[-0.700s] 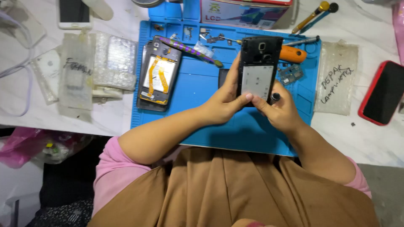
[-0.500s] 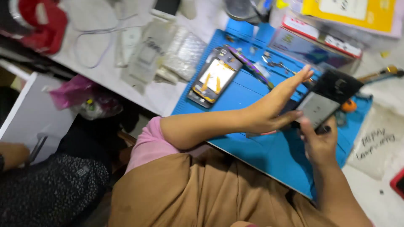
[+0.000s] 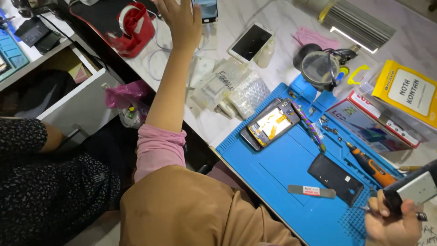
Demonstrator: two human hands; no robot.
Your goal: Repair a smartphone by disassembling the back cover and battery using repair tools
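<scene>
My left hand [image 3: 182,20] is stretched far out over the white table, fingers spread and holding nothing, right beside a phone with a lit screen [image 3: 207,9] at the top edge. At the bottom right corner my right hand [image 3: 391,221] grips a dark phone housing with a silver plate [image 3: 416,187], partly cut off by the frame. On the blue work mat [image 3: 282,182] lie an opened phone with yellow flex cables [image 3: 273,124], a flat black panel [image 3: 336,177] and a grey pry card [image 3: 312,191].
An orange screwdriver [image 3: 371,165] lies on the mat's right side. A red tape dispenser [image 3: 134,23], a white phone [image 3: 250,42], bubble-wrap bags [image 3: 236,86], a round magnifier [image 3: 318,67] and a yellow box [image 3: 407,91] stand around. A person in dark patterned clothing [image 3: 45,182] sits at left.
My left hand let go of the phone housing and reached far out to the left. My right hand kept the housing. The view swung left.
</scene>
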